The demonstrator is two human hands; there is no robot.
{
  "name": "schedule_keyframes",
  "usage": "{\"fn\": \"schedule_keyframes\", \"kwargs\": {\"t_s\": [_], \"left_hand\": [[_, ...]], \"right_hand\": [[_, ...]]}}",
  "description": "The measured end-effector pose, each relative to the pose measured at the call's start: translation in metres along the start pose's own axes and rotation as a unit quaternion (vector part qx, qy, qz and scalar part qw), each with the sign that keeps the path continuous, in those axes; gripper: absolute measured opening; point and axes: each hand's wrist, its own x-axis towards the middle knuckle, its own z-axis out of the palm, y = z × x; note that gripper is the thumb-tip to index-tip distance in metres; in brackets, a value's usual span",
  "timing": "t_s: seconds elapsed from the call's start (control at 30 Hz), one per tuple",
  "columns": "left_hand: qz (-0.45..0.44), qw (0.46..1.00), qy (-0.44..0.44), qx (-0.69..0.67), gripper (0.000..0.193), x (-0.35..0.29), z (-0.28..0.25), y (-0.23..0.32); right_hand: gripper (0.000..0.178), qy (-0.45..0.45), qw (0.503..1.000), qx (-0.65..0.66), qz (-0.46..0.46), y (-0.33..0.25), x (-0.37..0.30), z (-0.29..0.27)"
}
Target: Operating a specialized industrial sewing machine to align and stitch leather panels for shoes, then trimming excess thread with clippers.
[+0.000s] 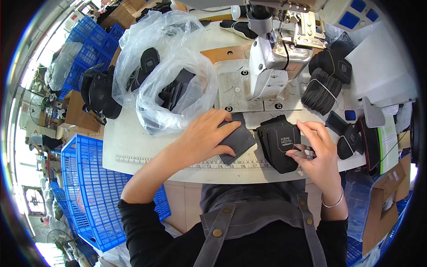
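Before the sewing machine point(271, 80), my left hand point(202, 135) lies over a few dark grey flat pieces point(238, 140), its thumb and fingers closed about them. To their right is a fanned stack of black shaped patches point(280, 149) with light printing on the top one. My right hand point(318, 147) grips small metal thread snips point(306, 152) against its palm. Its thumb and forefinger rest at the right edge of the black stack. Both stacks lie on the white table point(147, 155), above a ruler strip point(200, 166) along the front edge.
Clear plastic bags point(149, 107) with black pieces inside stand on the left. Bundled black pieces point(320, 91) and loose black parts point(349, 140) lie on the right. A blue crate point(102, 191) sits beyond the table's left edge; a cardboard box point(382, 213) is at the lower right.
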Motion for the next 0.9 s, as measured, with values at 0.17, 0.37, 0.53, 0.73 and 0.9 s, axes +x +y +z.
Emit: {"fn": "schedule_keyframes", "kwargs": {"t_s": [0.17, 0.37, 0.53, 0.73, 0.9], "left_hand": [[0.016, 0.998, 0.067, -0.009, 0.048, -0.002, 0.004, 0.000], [-0.065, 0.983, 0.061, -0.160, 0.026, 0.002, -0.003, 0.006], [-0.184, 0.882, -0.004, -0.434, 0.012, 0.010, -0.020, 0.021], [0.070, 0.913, -0.036, -0.401, 0.010, 0.033, -0.009, 0.025], [0.117, 0.944, -0.051, -0.304, 0.011, 0.040, -0.009, 0.032]], "right_hand": [[0.053, 0.048, 0.997, 0.046, 0.026, -0.004, -0.003, 0.004], [0.036, 0.041, 0.994, 0.086, 0.060, -0.005, -0.010, 0.008], [0.030, 0.034, 0.995, 0.090, 0.040, -0.007, -0.007, 0.011], [0.031, 0.039, 0.996, 0.068, -0.046, -0.001, -0.009, 0.012], [0.028, 0.078, 0.979, 0.091, -0.167, 0.005, -0.014, 0.011]]}}
